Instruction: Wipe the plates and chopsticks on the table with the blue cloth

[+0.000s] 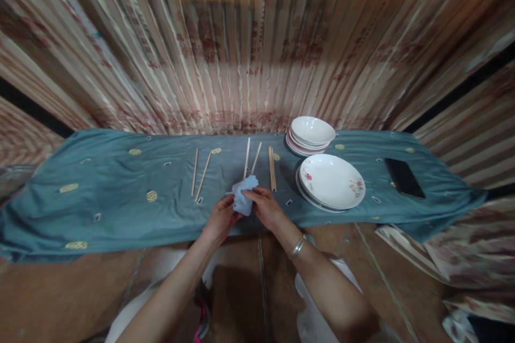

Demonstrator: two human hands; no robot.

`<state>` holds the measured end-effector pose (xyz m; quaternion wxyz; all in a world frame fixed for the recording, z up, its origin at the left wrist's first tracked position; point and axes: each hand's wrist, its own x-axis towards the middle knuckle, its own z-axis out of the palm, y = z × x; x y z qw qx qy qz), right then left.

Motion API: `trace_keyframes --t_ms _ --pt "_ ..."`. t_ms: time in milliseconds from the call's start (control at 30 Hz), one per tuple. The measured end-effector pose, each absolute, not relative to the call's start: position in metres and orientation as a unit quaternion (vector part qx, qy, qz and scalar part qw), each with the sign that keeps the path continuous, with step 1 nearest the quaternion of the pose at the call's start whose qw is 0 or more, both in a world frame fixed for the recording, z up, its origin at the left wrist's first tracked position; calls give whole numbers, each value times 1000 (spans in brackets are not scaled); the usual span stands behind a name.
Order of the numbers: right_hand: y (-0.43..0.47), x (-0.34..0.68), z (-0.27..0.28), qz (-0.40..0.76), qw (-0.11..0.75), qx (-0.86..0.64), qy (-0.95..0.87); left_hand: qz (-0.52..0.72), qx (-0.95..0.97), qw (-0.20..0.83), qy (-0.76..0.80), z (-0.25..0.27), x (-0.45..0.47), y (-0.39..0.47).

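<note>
Just over the front of the table, both my hands hold a crumpled light-blue cloth. My left hand has its fingers closed on the cloth's lower left side. My right hand pinches it from the right, thumb on top. Behind the cloth a pair of wooden chopsticks points away from me; their near ends are hidden, so I cannot tell whether the cloth touches them. Left of them lies another pair of chopsticks, slightly apart. To the right, a small bunch of chopsticks lies close together.
A stack of white bowls stands at the back right, with stacked floral plates in front. Farther right lies a black phone-like slab. A teal patterned cloth covers the table. A pleated curtain hangs right behind it.
</note>
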<state>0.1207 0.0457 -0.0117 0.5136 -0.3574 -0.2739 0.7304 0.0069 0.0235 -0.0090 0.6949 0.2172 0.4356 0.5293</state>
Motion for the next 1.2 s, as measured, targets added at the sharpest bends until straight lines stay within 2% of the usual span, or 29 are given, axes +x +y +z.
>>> trace_keyframes --t_ms 200,567,1200 --pt "57 141 -3 716 545 -347 -265 478 268 718 430 -13 14 20" --pt "80 197 14 635 662 -340 -207 421 321 720 448 -21 21 9" --pt "61 170 7 674 597 -342 -269 432 242 753 433 -18 18 11"
